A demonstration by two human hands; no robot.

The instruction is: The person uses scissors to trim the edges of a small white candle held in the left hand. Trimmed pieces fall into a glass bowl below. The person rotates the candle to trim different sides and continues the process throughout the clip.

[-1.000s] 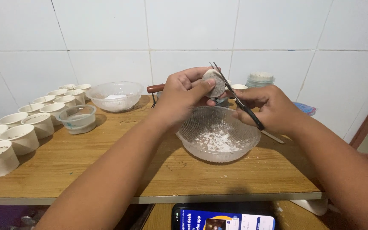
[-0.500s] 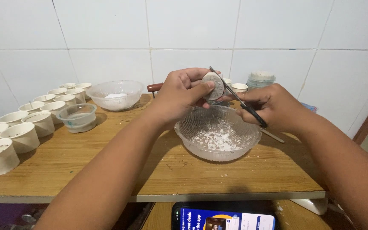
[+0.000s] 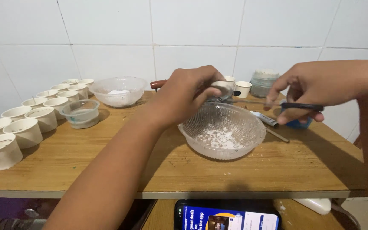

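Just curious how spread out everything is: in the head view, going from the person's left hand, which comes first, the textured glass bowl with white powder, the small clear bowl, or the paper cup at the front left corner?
From the left hand:
1. Textured glass bowl, just below it, centre.
2. Small clear bowl, off to the left.
3. Front paper cup, far left table corner.

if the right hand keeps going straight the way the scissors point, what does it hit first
The right hand holds scissors aimed leftward across the table. First in that line is probably the small white lump in the left hand, above the glass bowl. Depth is hard to judge.
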